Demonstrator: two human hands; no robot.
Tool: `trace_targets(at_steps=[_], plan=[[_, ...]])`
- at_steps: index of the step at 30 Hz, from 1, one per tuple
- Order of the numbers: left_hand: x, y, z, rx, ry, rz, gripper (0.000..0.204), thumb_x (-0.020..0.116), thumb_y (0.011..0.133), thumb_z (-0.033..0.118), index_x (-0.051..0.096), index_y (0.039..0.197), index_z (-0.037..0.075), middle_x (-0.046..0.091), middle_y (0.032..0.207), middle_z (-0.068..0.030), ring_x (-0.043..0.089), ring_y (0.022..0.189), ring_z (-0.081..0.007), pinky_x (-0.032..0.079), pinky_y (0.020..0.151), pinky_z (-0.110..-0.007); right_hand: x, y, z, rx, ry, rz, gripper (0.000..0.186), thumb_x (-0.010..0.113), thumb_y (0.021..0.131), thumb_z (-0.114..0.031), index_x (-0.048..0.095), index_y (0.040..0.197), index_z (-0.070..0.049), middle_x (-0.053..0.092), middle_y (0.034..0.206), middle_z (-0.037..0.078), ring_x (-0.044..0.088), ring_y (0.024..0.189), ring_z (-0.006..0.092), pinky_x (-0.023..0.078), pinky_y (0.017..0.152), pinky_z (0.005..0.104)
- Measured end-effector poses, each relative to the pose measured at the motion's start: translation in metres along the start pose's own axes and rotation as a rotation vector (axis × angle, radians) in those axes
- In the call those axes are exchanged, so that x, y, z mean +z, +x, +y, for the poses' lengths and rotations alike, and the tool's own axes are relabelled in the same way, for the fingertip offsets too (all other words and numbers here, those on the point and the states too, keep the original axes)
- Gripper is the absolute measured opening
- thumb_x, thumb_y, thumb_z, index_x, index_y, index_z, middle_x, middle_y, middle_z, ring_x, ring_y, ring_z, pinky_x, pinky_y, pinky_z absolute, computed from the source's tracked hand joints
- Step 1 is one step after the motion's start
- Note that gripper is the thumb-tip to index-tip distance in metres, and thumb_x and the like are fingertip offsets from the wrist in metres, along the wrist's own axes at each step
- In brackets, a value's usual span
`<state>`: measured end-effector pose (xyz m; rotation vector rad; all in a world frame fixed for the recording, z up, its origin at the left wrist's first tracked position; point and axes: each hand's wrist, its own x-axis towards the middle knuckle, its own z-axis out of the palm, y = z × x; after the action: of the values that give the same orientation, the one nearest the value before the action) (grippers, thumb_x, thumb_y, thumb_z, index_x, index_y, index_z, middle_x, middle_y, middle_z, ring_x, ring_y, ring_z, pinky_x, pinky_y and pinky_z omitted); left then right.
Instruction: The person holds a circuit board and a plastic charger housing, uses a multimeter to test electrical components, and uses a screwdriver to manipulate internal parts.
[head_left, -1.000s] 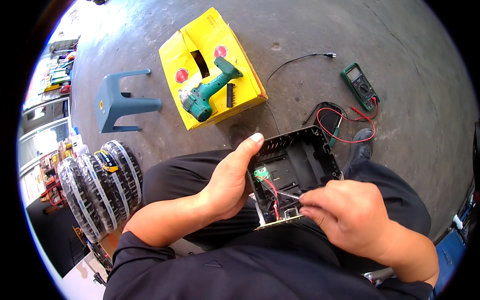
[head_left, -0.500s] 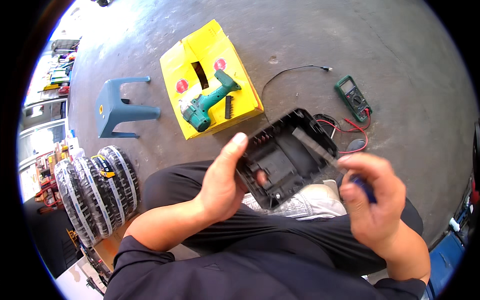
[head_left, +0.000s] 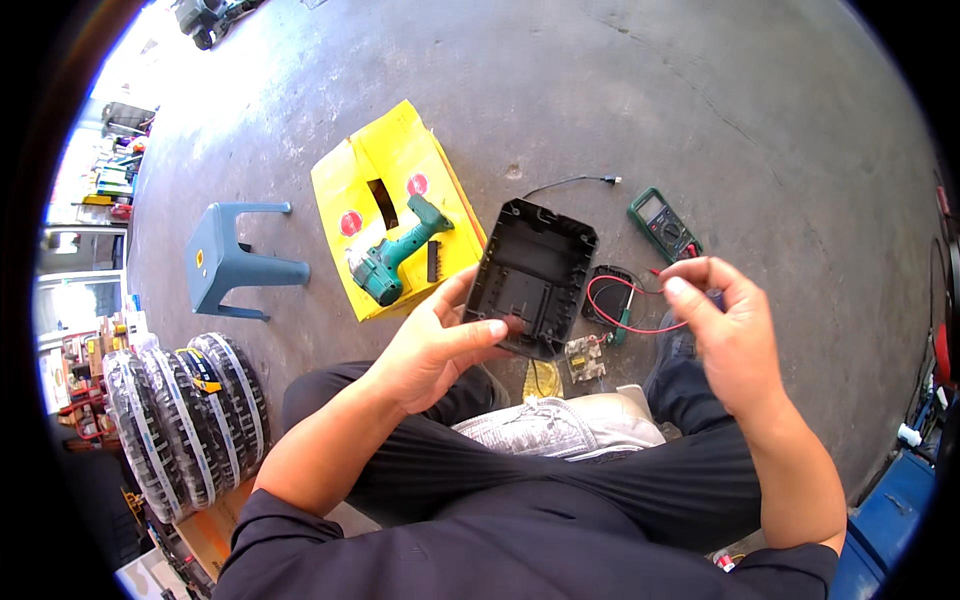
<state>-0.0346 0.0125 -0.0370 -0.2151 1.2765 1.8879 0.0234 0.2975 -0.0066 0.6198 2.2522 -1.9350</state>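
Observation:
My left hand (head_left: 440, 340) grips the near-left side of a black plastic casing (head_left: 535, 265), thumb over its rim. The casing is tilted with its hollow inside facing me, showing ribs and small posts. To the right, my right hand (head_left: 725, 320) is raised with fingers bent around a dark blue handle (head_left: 715, 298); most of that tool is hidden by the fingers. A red test lead (head_left: 655, 330) curves on the floor beyond that hand. Below the casing lie a circuit board (head_left: 583, 360) and another black plastic part (head_left: 612, 290).
A green cordless power tool (head_left: 390, 265) lies on a yellow box (head_left: 410, 150), beside a black strip (head_left: 433, 262). A green multimeter (head_left: 663, 222) sits on the floor. At left stand a blue stool (head_left: 235, 255) and several wrapped tyres (head_left: 190, 425). A blue case (head_left: 895, 510) is at lower right.
The casing has turned more upright and moved left, away from my right hand. The blue-handled tool's metal end, earlier across the casing, no longer shows. The circuit board has come into view.

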Motion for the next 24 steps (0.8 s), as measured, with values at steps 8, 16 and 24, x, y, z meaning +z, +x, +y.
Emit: trace_targets(at_steps=[8,16,24], plan=[[-0.068,0.038,0.053,0.147,-0.007,0.317,0.047,0.058,0.093,0.001,0.044,0.138,-0.003,0.06,0.128,-0.0177,0.063,0.114,-0.0288,0.052,0.105,-0.045,-0.004,-0.007,-0.007,-0.018,0.053,-0.011,0.017,0.066,0.096,-0.016,0.069,0.098,0.0,0.063,0.08,-0.002,0.054,0.072,0.0045,0.045,0.066,0.0228],[-0.292,0.073,0.072,0.141,-0.001,0.741,0.026,0.052,0.098,0.002,0.052,0.122,-0.008,0.062,0.119,-0.0223,0.065,0.109,-0.0331,0.056,0.101,-0.043,-0.015,-0.016,-0.007,0.02,-0.019,-0.01,0.017,0.066,0.096,-0.015,0.07,0.097,0.001,0.063,0.079,-0.002,0.055,0.072,0.005,0.045,0.064,0.0232],[-0.355,0.09,0.048,0.013,-0.115,0.789,0.027,0.063,0.097,0.009,0.054,0.116,-0.01,0.056,0.123,-0.0262,0.061,0.112,-0.0362,0.061,0.097,-0.04,-0.011,0.0,0.128,0.318,-0.71,-0.28,0.028,0.053,0.1,-0.021,0.069,0.116,-0.005,0.071,0.101,0.021,0.069,0.097,0.0334,0.052,0.087,0.0427]])
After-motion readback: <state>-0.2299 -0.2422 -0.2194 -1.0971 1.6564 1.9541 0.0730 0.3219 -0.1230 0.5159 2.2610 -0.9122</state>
